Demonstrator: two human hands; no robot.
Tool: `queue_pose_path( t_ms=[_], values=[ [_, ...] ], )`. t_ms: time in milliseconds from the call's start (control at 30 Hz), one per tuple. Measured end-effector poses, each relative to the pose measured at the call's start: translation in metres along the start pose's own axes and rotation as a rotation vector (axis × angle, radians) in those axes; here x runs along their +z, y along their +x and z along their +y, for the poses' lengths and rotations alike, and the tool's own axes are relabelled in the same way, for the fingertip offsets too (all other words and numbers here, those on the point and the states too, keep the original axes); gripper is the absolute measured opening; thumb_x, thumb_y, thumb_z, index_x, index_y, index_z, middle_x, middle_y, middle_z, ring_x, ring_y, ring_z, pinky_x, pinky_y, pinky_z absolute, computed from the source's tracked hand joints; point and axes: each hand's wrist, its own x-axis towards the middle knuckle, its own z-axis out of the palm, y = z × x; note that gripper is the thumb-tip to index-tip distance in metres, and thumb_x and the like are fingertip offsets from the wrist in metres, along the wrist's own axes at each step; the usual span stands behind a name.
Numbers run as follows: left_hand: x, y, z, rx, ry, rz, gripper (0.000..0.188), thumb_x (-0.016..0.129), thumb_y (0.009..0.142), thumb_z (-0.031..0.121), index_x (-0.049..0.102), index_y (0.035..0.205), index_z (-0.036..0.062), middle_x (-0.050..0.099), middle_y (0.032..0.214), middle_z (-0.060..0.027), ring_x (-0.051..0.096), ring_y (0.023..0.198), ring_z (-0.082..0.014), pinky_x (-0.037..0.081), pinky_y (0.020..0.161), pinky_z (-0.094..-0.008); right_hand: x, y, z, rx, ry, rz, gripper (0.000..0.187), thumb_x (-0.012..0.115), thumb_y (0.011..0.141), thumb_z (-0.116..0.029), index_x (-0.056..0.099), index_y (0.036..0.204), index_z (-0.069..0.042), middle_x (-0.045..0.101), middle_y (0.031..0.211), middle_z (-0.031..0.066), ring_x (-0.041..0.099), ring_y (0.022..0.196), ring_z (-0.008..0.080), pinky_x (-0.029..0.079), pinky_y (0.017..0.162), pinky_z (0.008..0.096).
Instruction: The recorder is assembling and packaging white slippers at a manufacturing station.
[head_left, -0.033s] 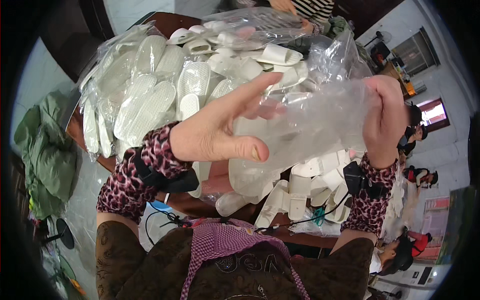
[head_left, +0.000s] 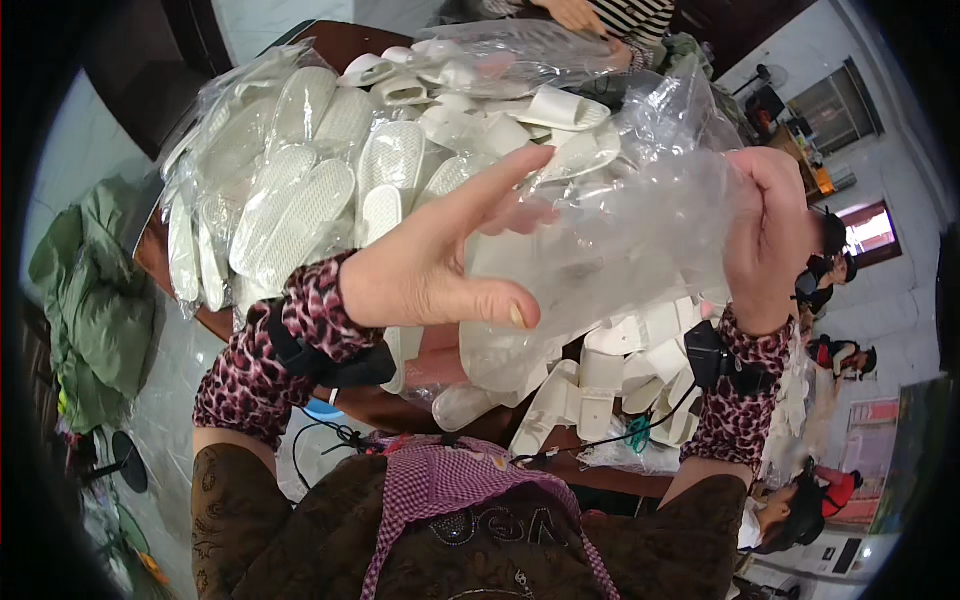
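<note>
My right hand is closed on one end of a clear plastic bag, its fingers bunched around the film. The bag stretches leftward, and a pale slipper sole shows dimly through its lower left part. My left hand is at the bag's other end, thumb and fingers spread wide apart; some of the fingers are partly behind the film. Beyond the hands, a heap of white slippers covers the table, many of them in clear bags. Several loose white slippers lie below the held bag.
The brown tabletop shows at the near edge. Crumpled clear film lies at the far right of the heap. Across the table is a person in a striped sleeve. Green sacks stand at left; other people sit at right.
</note>
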Motion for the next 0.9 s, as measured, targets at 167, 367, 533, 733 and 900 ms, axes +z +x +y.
queue_pose_path(
  t_ms=[167,367,533,733,900],
  values=[
    [0.014,-0.004,-0.019,0.129,0.484,0.172,0.107,0.078,0.063,0.042,0.016,0.138,-0.0011,0.046,0.123,-0.0241,0.047,0.115,-0.0314,0.037,0.096,-0.0382,0.016,0.008,0.0,0.036,-0.075,0.096,0.015,0.051,0.083,0.003,0.056,0.096,0.0,0.057,0.085,0.0129,0.056,0.077,0.0263,0.045,0.069,0.0292],
    [0.035,0.017,-0.05,0.179,0.78,0.312,0.063,0.073,0.07,0.023,0.044,0.122,0.0015,0.058,0.106,-0.0174,0.056,0.099,-0.0324,0.043,0.085,-0.0375,-0.007,-0.006,0.005,0.133,0.02,0.259,0.018,0.051,0.084,0.003,0.055,0.102,0.002,0.059,0.086,0.0104,0.057,0.074,0.0203,0.045,0.067,0.0263],
    [0.038,0.047,-0.033,0.154,0.469,0.369,0.028,0.064,0.078,0.011,0.054,0.102,0.0018,0.063,0.087,-0.0149,0.063,0.08,-0.0277,0.049,0.072,-0.0336,-0.062,-0.044,0.029,0.055,-0.18,0.3,0.018,0.049,0.085,0.006,0.058,0.101,0.005,0.059,0.089,0.0083,0.056,0.074,0.0134,0.045,0.068,0.023],
    [0.085,0.057,-0.025,0.153,0.78,0.248,0.018,0.062,0.079,0.01,0.057,0.093,0.0011,0.064,0.086,-0.0132,0.063,0.08,-0.0265,0.049,0.069,-0.0326,-0.107,-0.102,0.032,0.325,-0.059,0.461,0.013,0.047,0.088,0.004,0.057,0.096,0.006,0.06,0.09,0.0086,0.058,0.08,0.0138,0.045,0.073,0.0219],
    [0.094,0.046,-0.013,-0.224,0.955,0.263,0.016,0.056,0.085,0.007,0.056,0.1,-0.0008,0.061,0.079,-0.0129,0.06,0.07,-0.0175,0.047,0.066,-0.0271,-0.118,-0.154,0.043,0.396,-0.028,0.501,0.013,0.049,0.088,0.001,0.057,0.098,0.003,0.06,0.092,0.0081,0.057,0.083,0.0131,0.044,0.075,0.0224]
  ],
)
